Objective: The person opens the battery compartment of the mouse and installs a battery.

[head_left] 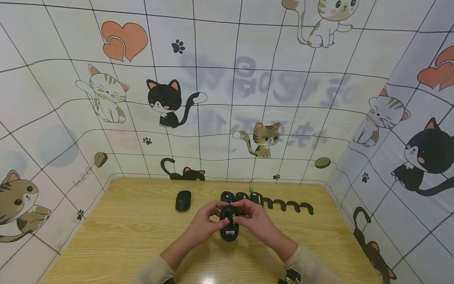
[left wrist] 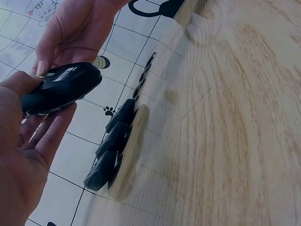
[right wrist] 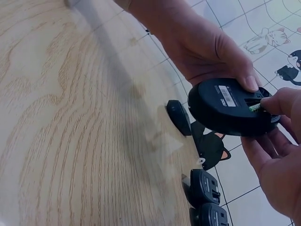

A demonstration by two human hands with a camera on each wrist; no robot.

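While the left hand [head_left: 208, 221] and right hand [head_left: 257, 219] both grip an upturned mouse [head_left: 229, 232] above the tabletop [head_left: 142, 228], the right thumb [right wrist: 278, 100] touches a battery [right wrist: 255, 108] in its underside.

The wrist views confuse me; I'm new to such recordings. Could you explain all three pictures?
No robot here, just a person. One picture is taken from the head, looking forward and down; the others, from each wrist. The left hand and right hand hold a black computer mouse, underside up, with what looks like a green battery in it. On the wooden table lie another mouse to the left, three more mice farther back, and four curved black pieces in a row.
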